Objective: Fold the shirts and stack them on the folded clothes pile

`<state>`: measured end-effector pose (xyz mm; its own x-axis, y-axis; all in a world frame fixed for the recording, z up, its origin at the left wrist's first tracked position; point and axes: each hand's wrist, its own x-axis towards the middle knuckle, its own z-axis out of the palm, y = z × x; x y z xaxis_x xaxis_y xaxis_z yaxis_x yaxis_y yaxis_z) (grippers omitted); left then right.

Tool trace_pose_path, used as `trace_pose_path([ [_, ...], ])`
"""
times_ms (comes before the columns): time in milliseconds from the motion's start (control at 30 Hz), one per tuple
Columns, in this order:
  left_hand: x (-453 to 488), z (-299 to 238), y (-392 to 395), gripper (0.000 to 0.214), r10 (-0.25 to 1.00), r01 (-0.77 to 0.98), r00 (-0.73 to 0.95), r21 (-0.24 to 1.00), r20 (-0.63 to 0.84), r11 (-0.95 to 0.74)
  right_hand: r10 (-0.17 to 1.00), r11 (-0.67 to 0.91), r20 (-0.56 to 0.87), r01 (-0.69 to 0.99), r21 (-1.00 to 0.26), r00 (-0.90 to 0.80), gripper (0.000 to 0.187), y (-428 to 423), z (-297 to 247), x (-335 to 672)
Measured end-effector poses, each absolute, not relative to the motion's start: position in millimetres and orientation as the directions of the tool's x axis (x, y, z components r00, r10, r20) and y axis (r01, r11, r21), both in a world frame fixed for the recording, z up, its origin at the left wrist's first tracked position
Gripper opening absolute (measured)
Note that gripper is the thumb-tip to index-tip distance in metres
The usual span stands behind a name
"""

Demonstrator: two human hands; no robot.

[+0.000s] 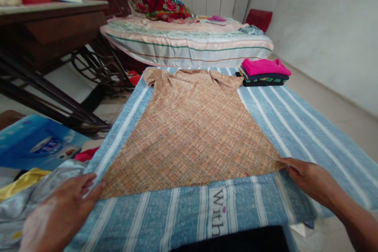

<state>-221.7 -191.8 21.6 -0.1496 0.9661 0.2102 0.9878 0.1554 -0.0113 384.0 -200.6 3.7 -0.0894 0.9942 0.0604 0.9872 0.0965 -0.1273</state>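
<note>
A tan and brown checked short-sleeved shirt [195,138] lies spread flat, its collar end away from me and its hem towards me. My right hand [307,177] pinches the right corner of the hem between thumb and fingers. At the left corner of the hem is my left hand [63,208], its thumb touching the cloth while the fingers stand apart from the thumb. Under the shirt is a blue and white striped cover [298,126] with the word "With" near the front edge.
A folded clothes stack [265,71], pink on top, sits at the far right. Behind stands a bed [189,47] with a red floral blanket [161,4]. To the left are a treadle table [53,23], a blue box [44,141] and loose clothes [38,193].
</note>
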Motion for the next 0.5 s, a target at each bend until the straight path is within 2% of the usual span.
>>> trace_pose_path([
  [67,-190.6,33.6,-193.3,0.034,0.969,0.997,-0.045,-0.05,0.242,0.059,0.99,0.109,0.089,0.994,-0.026,-0.106,0.034,-203.8,14.8,371.5],
  [133,-150.1,42.2,-196.1,0.027,0.946,0.99,0.116,0.046,0.302,-0.136,0.965,0.178,0.195,0.984,-0.003,-0.174,0.032,-206.2,27.7,344.3],
  [200,-106.5,46.1,-198.6,0.023,0.889,0.907,0.321,0.166,0.326,-0.388,0.892,0.371,0.311,0.924,-0.09,-0.327,0.027,-206.0,37.7,303.7],
  [267,-67.4,46.3,-199.6,0.021,0.838,0.803,0.476,0.255,0.269,-0.538,0.8,0.574,0.331,0.799,-0.179,-0.501,0.025,-203.0,41.5,258.0],
  [333,-38.3,44.8,-198.5,0.021,0.789,0.737,0.569,0.28,0.233,-0.615,0.746,0.658,0.302,0.728,-0.191,-0.594,0.019,-198.3,39.1,218.0],
  [500,-7.9,43.1,-189.8,0.015,0.771,0.735,0.63,0.251,0.092,-0.63,0.694,0.714,0.193,0.697,-0.064,-0.693,0.009,-186.6,25.2,179.3],
])
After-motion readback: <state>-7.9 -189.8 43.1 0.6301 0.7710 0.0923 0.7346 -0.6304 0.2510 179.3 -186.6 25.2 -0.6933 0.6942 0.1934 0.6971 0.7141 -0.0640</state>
